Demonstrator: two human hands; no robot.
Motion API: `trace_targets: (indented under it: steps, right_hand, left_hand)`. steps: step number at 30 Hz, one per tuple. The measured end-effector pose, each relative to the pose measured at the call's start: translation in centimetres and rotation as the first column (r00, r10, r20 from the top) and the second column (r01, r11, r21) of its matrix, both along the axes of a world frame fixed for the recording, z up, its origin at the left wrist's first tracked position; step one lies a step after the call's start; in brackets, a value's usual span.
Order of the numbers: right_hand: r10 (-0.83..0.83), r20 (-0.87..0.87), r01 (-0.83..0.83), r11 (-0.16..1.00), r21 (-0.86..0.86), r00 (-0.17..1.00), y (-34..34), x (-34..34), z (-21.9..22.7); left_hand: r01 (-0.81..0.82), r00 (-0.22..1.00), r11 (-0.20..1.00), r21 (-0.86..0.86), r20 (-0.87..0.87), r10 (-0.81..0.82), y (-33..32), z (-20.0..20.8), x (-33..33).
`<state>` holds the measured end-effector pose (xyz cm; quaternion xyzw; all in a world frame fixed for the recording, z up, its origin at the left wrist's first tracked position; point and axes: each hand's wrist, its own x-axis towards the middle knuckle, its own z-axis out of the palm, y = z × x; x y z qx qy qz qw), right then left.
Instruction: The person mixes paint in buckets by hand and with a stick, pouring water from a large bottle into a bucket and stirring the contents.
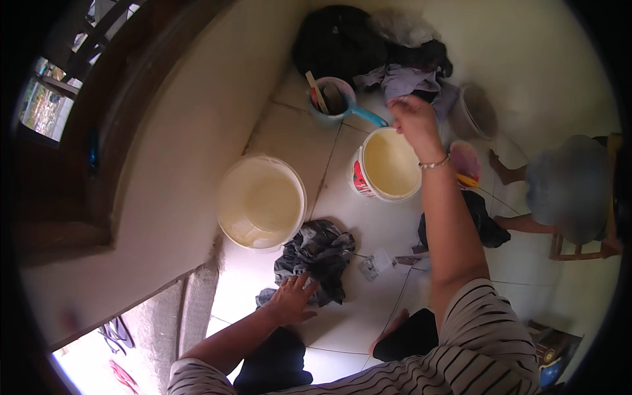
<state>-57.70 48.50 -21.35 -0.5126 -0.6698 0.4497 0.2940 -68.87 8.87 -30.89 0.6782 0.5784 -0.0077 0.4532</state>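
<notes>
My left hand (289,297) lies with its fingers spread on the near edge of a crumpled dark grey cloth (317,253) on the floor. My right hand (413,120) is raised over the far rim of a white bucket (393,164) with pale yellowish contents. Its fingers are bent together in a pinch; whatever they may hold is too small to make out. Close to that hand ends the blue handle of a dipper (332,117), in which a wooden-handled tool (316,93) leans. A larger white tub (262,203), with cloudy pale liquid inside, stands left of the bucket.
Black bags (339,41) and a greyish-purple cloth (408,82) lie against the far wall. To the right are a pink container (465,164), a clear bucket (477,112), a black cloth (484,214) and a person (569,187) seated on a wooden chair. A small clear packet (376,264) lies mid-floor.
</notes>
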Motion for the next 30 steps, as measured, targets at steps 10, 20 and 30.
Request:
trace_targets:
  steps: [10,20,30]
  right_hand:
    - [0.013,-0.169,0.015,0.986,0.165,0.986,-11.1,0.5,-6.3]
    - [0.88,0.297,-0.487,0.456,-0.745,0.37,-17.5,12.0,-6.1]
    - [-0.255,0.863,-0.647,0.578,0.497,0.436,-8.0,22.8,-2.2]
  left_hand:
    - [0.142,0.982,0.985,0.1,-0.137,-0.127,-0.4,-7.3,1.5]
    - [0.191,0.981,0.98,-0.053,0.035,-0.19,3.1,-6.1,-0.5]
    - [0.289,0.948,0.951,-0.107,0.173,-0.268,3.6,-6.0,-2.2]
